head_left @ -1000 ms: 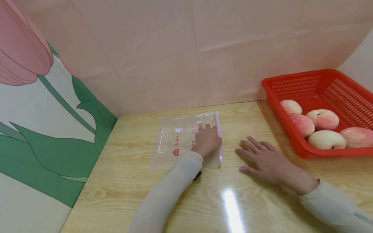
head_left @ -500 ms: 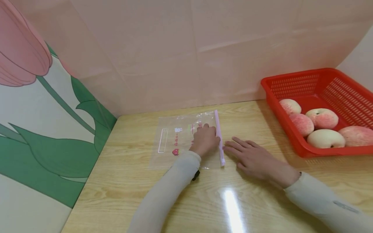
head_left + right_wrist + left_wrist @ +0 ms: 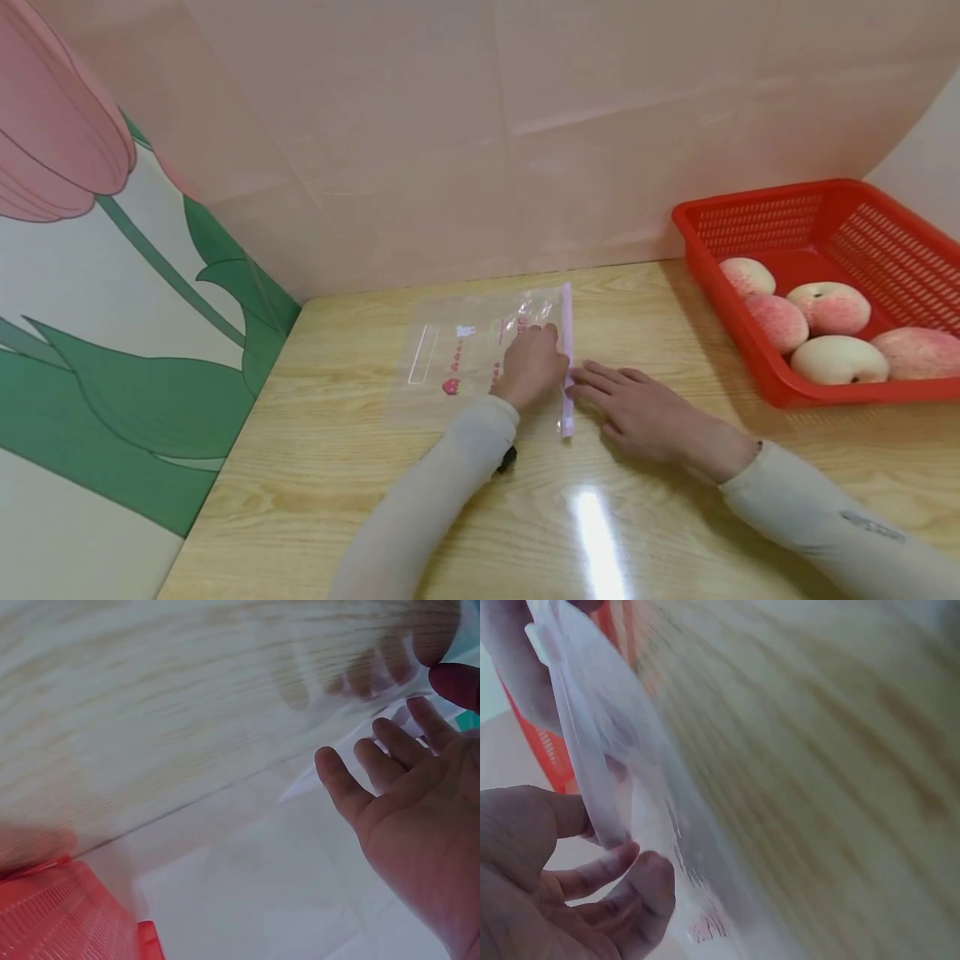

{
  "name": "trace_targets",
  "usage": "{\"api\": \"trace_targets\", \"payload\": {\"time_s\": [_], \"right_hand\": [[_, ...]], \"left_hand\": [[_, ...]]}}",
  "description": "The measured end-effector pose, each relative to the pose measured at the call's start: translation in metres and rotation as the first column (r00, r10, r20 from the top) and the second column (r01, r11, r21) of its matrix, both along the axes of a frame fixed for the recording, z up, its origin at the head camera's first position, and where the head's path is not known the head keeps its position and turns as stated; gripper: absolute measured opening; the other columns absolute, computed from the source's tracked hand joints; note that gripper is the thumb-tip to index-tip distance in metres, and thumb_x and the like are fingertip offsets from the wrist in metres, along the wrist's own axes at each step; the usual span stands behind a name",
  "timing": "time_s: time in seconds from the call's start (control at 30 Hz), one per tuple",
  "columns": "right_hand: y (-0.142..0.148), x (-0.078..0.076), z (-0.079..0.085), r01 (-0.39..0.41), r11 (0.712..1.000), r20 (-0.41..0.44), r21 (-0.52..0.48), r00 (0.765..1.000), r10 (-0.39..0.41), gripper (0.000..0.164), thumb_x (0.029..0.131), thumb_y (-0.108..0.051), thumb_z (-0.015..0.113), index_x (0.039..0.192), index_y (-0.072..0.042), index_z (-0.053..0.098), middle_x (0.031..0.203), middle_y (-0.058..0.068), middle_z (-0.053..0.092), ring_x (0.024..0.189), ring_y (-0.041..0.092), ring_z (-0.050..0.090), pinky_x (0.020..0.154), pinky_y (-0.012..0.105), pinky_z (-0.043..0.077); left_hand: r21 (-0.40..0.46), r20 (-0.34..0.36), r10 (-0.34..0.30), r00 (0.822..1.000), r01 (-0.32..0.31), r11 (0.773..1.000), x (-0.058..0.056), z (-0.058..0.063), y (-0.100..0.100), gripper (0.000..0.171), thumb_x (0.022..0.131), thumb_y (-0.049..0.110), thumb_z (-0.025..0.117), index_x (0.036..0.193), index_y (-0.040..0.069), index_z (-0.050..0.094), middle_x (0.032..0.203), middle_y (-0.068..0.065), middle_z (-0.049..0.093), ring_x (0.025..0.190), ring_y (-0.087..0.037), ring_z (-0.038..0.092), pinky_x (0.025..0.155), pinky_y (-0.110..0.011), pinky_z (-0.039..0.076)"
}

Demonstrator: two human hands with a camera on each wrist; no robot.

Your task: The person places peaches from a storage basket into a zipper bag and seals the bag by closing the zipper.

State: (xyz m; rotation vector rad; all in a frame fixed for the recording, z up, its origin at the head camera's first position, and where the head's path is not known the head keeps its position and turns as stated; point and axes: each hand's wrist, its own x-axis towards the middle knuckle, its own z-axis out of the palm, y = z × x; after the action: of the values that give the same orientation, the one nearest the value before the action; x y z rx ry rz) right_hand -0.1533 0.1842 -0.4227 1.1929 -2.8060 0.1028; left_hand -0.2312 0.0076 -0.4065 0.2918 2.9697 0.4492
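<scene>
A clear plastic zip bag (image 3: 442,367) printed with strawberries and a small white figure lies on the table, its lilac zip strip (image 3: 567,321) facing right. My left hand (image 3: 531,367) reaches over the bag from the left. In the left wrist view its thumb and fingers pinch the bag's edge beside the strip, and the film stands lifted there. From the other side comes my right hand (image 3: 648,417), back up, with its fingertips right at the strip. Its fingers (image 3: 345,780) are loosely bent in the right wrist view.
A red plastic basket (image 3: 716,300) with several pink-and-white peaches (image 3: 828,307) stands at the right. Behind the table is a pale pink wall covering (image 3: 390,167). A tulip-patterned panel (image 3: 172,375) borders the left side of the wooden table (image 3: 300,500).
My right hand has moved left to the zip strip. The strip's near end has swung toward me and the bag has shifted slightly. My left hand stays at nearly the same place.
</scene>
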Motion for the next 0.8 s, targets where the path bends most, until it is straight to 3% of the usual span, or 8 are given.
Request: {"api": "trace_targets", "payload": {"time_s": [0.13,0.27,0.4,0.5,0.6,0.7,0.8], "right_hand": [[-0.0016,-0.0007,-0.0013,0.007,1.0,0.021,-0.011,1.0,-0.007,0.052,0.092,-0.017,0.057,0.143,-0.01,0.052,0.154,0.01,0.046,0.144,0.033,0.042,0.11,0.055,0.045],[-0.0021,-0.0012,-0.0009,0.029,0.999,0.068,-0.015,0.997,-0.028,0.049,0.093,-0.016,0.056,0.141,-0.009,0.051,0.156,0.013,0.043,0.145,0.035,0.039,0.112,0.057,0.043],[-0.0014,-0.0016,-0.0002,0.043,0.999,0.1,-0.021,0.994,-0.041,0.047,0.093,-0.016,0.056,0.139,-0.008,0.051,0.156,0.015,0.041,0.146,0.037,0.036,0.113,0.058,0.041],[-0.0009,-0.0018,-0.0003,0.045,0.999,0.109,-0.026,0.993,-0.042,0.046,0.092,-0.015,0.056,0.137,-0.009,0.051,0.156,0.016,0.041,0.147,0.037,0.035,0.113,0.059,0.041],[-0.0009,-0.0017,-0.0003,0.038,0.999,0.104,-0.028,0.994,-0.035,0.045,0.093,-0.015,0.056,0.137,-0.009,0.052,0.155,0.015,0.043,0.146,0.037,0.037,0.113,0.058,0.041],[-0.001,-0.0015,-0.0006,0.027,0.999,0.101,-0.032,0.995,-0.024,0.047,0.093,-0.015,0.056,0.14,-0.008,0.051,0.154,0.013,0.045,0.145,0.036,0.038,0.113,0.059,0.042],[-0.001,-0.0006,-0.0004,0.018,0.999,0.098,-0.034,0.995,-0.014,0.052,0.094,-0.016,0.057,0.144,-0.008,0.049,0.154,0.012,0.046,0.145,0.035,0.039,0.113,0.059,0.042]], "left_hand": [[0.064,0.003,0.02,1.0,-0.021,0.998,0.001,0.0,0.0009,0.018,0.093,0.018,0.064,0.109,0.011,0.063,0.095,-0.004,0.069,0.078,-0.018,0.063,0.06,-0.024,0.052],[0.136,-0.052,0.022,0.998,-0.014,0.991,0.0022,0.0008,-0.0006,0.006,0.094,0.016,0.065,0.097,0.011,0.065,0.087,-0.003,0.068,0.073,-0.016,0.061,0.055,-0.021,0.047],[0.18,-0.106,0.02,0.994,0.0,0.984,0.0026,0.0022,-0.0017,0.007,0.093,0.016,0.067,0.09,0.011,0.065,0.082,-0.002,0.066,0.073,-0.015,0.06,0.055,-0.021,0.045],[0.216,-0.138,0.026,0.99,0.004,0.976,0.0035,0.0034,-0.0019,0.004,0.088,0.011,0.069,0.091,0.009,0.066,0.086,-0.003,0.067,0.075,-0.016,0.061,0.059,-0.021,0.048],[0.249,-0.172,0.043,0.984,0.001,0.969,0.0056,0.0044,-0.002,0.016,0.084,0.004,0.07,0.098,0.008,0.067,0.095,-0.005,0.067,0.079,-0.018,0.062,0.062,-0.02,0.051],[0.249,-0.223,0.053,0.973,0.004,0.968,0.0075,0.0049,-0.0023,0.025,0.082,0.002,0.07,0.105,0.01,0.067,0.1,-0.004,0.065,0.08,-0.018,0.062,0.065,-0.019,0.052],[0.245,-0.27,0.052,0.962,0.016,0.969,0.0087,0.0052,-0.0035,0.022,0.083,0.003,0.069,0.104,0.011,0.069,0.097,-0.003,0.065,0.077,-0.016,0.062,0.065,-0.019,0.053]]}}
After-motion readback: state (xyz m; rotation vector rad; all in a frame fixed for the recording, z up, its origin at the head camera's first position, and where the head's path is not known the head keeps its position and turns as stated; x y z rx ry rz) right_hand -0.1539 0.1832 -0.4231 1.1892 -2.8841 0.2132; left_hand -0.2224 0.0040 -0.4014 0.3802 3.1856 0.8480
